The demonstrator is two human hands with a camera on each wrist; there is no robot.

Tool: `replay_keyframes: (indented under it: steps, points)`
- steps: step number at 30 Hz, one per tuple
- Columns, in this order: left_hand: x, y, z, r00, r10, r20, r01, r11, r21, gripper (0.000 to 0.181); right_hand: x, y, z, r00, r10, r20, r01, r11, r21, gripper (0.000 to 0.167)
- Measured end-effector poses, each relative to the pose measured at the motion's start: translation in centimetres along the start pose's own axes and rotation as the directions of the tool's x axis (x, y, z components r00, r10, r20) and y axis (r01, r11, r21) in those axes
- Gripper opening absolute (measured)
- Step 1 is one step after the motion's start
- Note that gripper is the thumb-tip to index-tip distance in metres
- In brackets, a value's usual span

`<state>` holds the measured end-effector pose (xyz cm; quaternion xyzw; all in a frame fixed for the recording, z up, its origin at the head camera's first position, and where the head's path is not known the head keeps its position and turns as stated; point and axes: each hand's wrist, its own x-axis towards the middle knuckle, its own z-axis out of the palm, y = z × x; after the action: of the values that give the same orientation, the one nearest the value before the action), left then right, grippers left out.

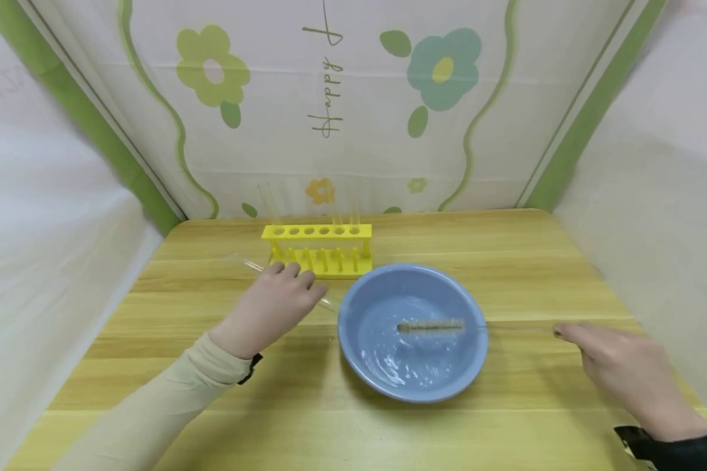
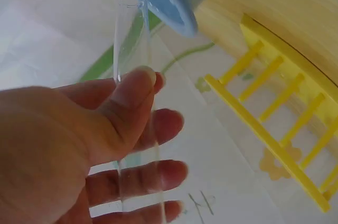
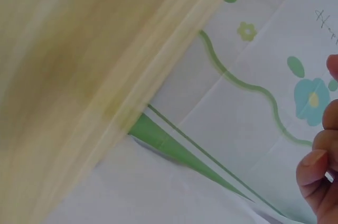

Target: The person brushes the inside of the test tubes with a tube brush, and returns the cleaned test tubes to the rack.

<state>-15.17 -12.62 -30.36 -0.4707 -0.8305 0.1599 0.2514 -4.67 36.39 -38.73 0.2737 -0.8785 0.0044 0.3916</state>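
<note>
A clear glass test tube (image 2: 132, 44) lies across the fingers of my left hand (image 1: 273, 301), with the thumb pressed against it. In the head view its mouth end points right, beside the rim of a blue basin (image 1: 412, 390). My right hand (image 1: 630, 373) pinches the thin wire handle of a test tube brush (image 1: 431, 326), off to the right of the basin. The bristle head hangs over the basin, where shiny water shows. In the right wrist view only curled fingers (image 3: 314, 168) appear at the edge; the brush is out of that view.
Behind the basin stands a yellow test tube rack (image 1: 317, 232) with several holes and pegs. Three clear test tubes (image 1: 269, 204) stand in it, one at the left end and two at the right. Printed cloth surrounds the wooden table (image 1: 389, 432) at the back and sides.
</note>
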Motion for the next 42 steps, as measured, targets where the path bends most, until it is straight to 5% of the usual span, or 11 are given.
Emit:
replay_keyframes:
  steps: [8, 14, 19, 21, 25, 29, 35, 38, 42]
  points:
    - [2.0, 2.0, -0.8, 0.984, 0.13, -0.121, -0.109, 0.98, 0.167, 0.024, 1.6, -1.4, -0.8, 0.999, -0.014, -0.03, 0.014, 1.0, -0.018, 0.04]
    - [2.3, 1.9, -0.8, 0.978, 0.149, -0.144, -0.125, 0.979, 0.163, 0.027, 2.3, -2.1, -1.1, 1.0, -0.021, -0.02, 0.02, 1.0, -0.015, 0.039]
    - [2.5, 0.4, -0.7, 0.97, 0.091, -0.225, -0.106, 0.993, -0.055, 0.036, 2.4, -2.2, -1.3, 0.999, -0.012, 0.042, 0.012, 1.0, -0.004, 0.042]
    - [2.5, -0.7, -0.8, 0.963, 0.024, -0.268, -0.084, 0.973, -0.217, 0.039, 2.4, -2.2, -1.3, 0.999, -0.01, 0.039, 0.01, 1.0, 0.012, 0.043]
    - [2.8, -3.3, -0.5, 0.919, -0.149, -0.364, -0.032, 0.894, -0.447, 0.038, 2.4, -2.3, -1.1, 1.0, -0.007, 0.027, 0.006, 1.0, 0.028, 0.043]
    - [3.3, -5.9, 0.2, 0.839, -0.351, -0.416, 0.036, 0.799, -0.601, 0.035, 2.5, -2.4, -1.0, 1.0, -0.001, 0.027, 0.001, 1.0, 0.026, 0.043]
    - [4.2, -8.4, 1.1, 0.71, -0.665, -0.233, 0.145, 0.462, -0.875, 0.033, 2.8, -2.5, -0.8, 0.999, 0.002, 0.041, -0.003, 1.0, 0.013, 0.043]
    - [4.7, -9.1, 1.5, 0.662, -0.739, -0.125, 0.247, 0.373, -0.894, 0.035, 2.9, -2.6, -0.7, 1.0, 0.001, 0.031, -0.002, 1.0, 0.02, 0.044]
    - [5.5, -9.8, 2.7, 0.622, -0.783, -0.021, 0.303, 0.266, -0.915, 0.037, 3.1, -2.7, -0.5, 1.0, 0.0, 0.03, 0.0, 1.0, 0.026, 0.045]
